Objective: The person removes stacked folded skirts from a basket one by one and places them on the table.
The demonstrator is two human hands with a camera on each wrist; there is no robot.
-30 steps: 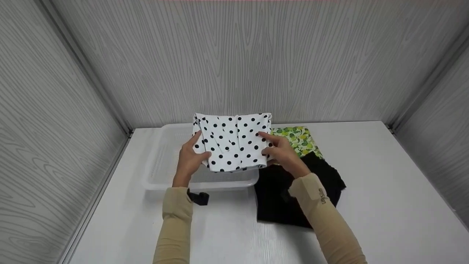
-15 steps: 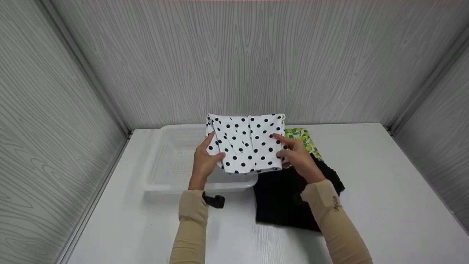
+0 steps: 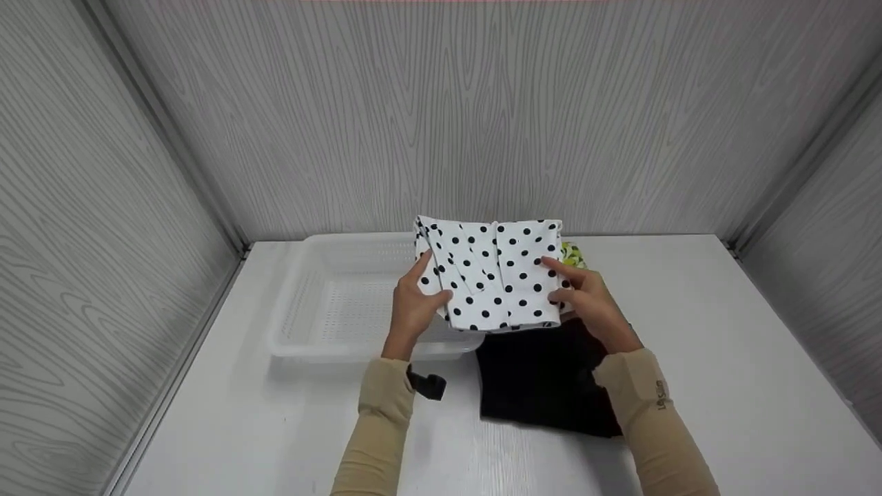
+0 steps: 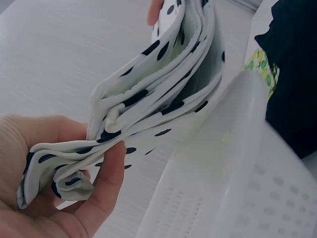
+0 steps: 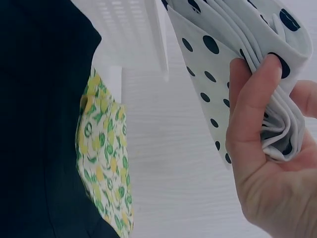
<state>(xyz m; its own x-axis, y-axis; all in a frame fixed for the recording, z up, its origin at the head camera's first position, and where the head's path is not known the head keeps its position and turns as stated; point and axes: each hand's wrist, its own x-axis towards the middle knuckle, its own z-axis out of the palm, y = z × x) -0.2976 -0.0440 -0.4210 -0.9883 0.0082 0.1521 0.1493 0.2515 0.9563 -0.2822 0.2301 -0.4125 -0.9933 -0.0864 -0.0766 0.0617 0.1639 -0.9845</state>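
A folded white cloth with black polka dots (image 3: 496,275) is held up between both hands, over the right end of the basket and the fabrics beside it. My left hand (image 3: 415,303) pinches its left edge; the left wrist view shows thumb and fingers on either side of the stacked layers (image 4: 148,94). Its right edge is gripped by my right hand (image 3: 586,296). In the right wrist view the fingers curl round the rolled layers (image 5: 277,114). Behind the cloth, a yellow-green lemon-print fabric (image 3: 573,255) is mostly hidden.
A white perforated plastic basket (image 3: 296,310) stands at the back left of the white table (image 3: 227,413). Black fabric (image 3: 544,386) lies to its right, overlapping the lemon-print fabric. Grey wood-grain panels (image 3: 441,117) close off the back and both sides.
Both hands have carried the polka-dot cloth to the right, away from the basket's middle. More of the basket's inside shows now, and less of the lemon-print fabric.
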